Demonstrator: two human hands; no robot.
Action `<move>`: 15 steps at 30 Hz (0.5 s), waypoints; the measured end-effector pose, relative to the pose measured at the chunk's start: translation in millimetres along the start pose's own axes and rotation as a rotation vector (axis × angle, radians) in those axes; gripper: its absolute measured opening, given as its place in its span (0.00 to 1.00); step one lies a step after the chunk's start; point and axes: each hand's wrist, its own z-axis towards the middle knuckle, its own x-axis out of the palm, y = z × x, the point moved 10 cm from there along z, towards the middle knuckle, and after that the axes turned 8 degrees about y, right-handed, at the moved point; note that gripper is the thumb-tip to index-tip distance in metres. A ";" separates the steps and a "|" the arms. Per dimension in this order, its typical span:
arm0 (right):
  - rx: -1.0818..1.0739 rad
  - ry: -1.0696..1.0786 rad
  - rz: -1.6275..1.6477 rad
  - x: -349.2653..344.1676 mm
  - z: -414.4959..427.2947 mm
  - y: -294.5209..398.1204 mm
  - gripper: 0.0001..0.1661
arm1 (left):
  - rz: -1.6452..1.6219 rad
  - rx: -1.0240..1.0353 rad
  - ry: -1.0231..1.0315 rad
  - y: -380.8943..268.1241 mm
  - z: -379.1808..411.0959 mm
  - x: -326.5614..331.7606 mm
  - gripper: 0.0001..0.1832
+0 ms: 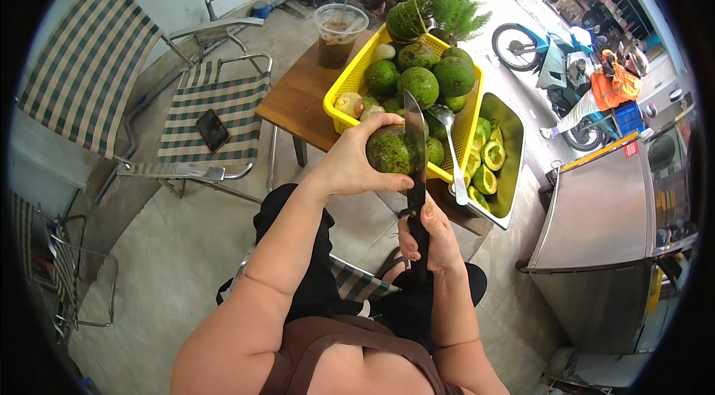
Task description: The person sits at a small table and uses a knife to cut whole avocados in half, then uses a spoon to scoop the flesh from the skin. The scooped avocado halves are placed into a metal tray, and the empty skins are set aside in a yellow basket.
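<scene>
My left hand [357, 157] grips a whole avocado [389, 150] with dark, speckled green skin. In my right hand [433, 236] is the black handle of a large knife [415, 143], its blade upright against the avocado's right side. Whether the edge has entered the skin cannot be told. Beyond my hands a yellow plastic basket [345, 85] holds several whole avocados [419, 87] and a few round, pale brown pits [349, 104]. A metal spoon [453, 157] leans over the basket's right rim. Halved avocados [494, 156] lie in a steel tray [511, 171] beside the basket.
A wooden table [296, 93] carries the basket and a plastic cup [338, 32] of brown drink. At left, a phone [213, 130] lies on a checked folding chair [215, 110]. A steel cart [597, 199] stands at right; behind it, a person in orange [611, 85] is beside a motorbike [558, 60].
</scene>
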 end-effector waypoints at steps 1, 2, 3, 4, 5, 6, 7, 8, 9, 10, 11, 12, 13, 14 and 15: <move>0.008 0.013 0.036 0.3 -0.8 -2.3 0.45 | -0.002 -0.018 0.034 1.2 0.8 3.7 0.45; -0.011 0.064 0.051 1.9 -1.2 -1.6 0.46 | -0.085 0.021 0.033 -3.8 1.2 4.9 0.44; -0.063 0.043 0.014 1.1 -1.4 4.9 0.47 | -0.165 0.060 0.034 -10.9 1.4 6.0 0.43; -0.114 0.022 -0.022 1.3 -1.3 11.3 0.48 | -0.245 0.099 0.036 -17.0 1.2 7.3 0.42; -0.166 0.001 -0.059 1.1 -1.7 17.8 0.49 | -0.423 0.137 0.028 -18.0 2.3 10.1 0.43; -0.222 0.019 -0.090 3.2 -0.9 23.9 0.51 | -0.598 0.177 0.023 -16.6 4.7 14.8 0.43; -0.277 0.027 -0.123 3.8 -2.0 30.0 0.53 | -0.781 0.215 0.020 -12.5 6.0 20.2 0.43; -0.304 0.019 -0.186 7.2 -2.4 36.9 0.54 | -0.935 0.120 0.047 1.8 4.3 31.4 0.45; -0.328 0.015 -0.244 9.4 -2.3 41.5 0.55 | -1.020 0.140 0.053 -0.3 3.8 36.9 0.45; -0.322 0.007 -0.276 7.2 -2.7 39.6 0.55 | -1.104 0.161 0.058 -2.8 5.6 43.6 0.45; -0.315 0.000 -0.310 5.1 -3.5 38.3 0.55 | -1.188 0.181 0.063 -5.4 6.7 47.1 0.45; -0.303 -0.023 -0.336 3.0 -5.4 34.2 0.55 | -1.236 0.167 0.066 -6.8 5.2 48.4 0.43; -0.305 -0.043 -0.335 2.6 -5.6 33.6 0.55 | -1.178 0.135 0.026 -2.8 6.0 46.1 0.42; -0.311 -0.063 -0.336 2.0 -5.1 34.2 0.54 | -1.119 0.105 -0.014 0.9 6.8 43.4 0.42; -0.311 -0.084 -0.335 1.6 -5.5 33.4 0.53 | -1.064 0.070 -0.060 6.6 4.8 41.4 0.41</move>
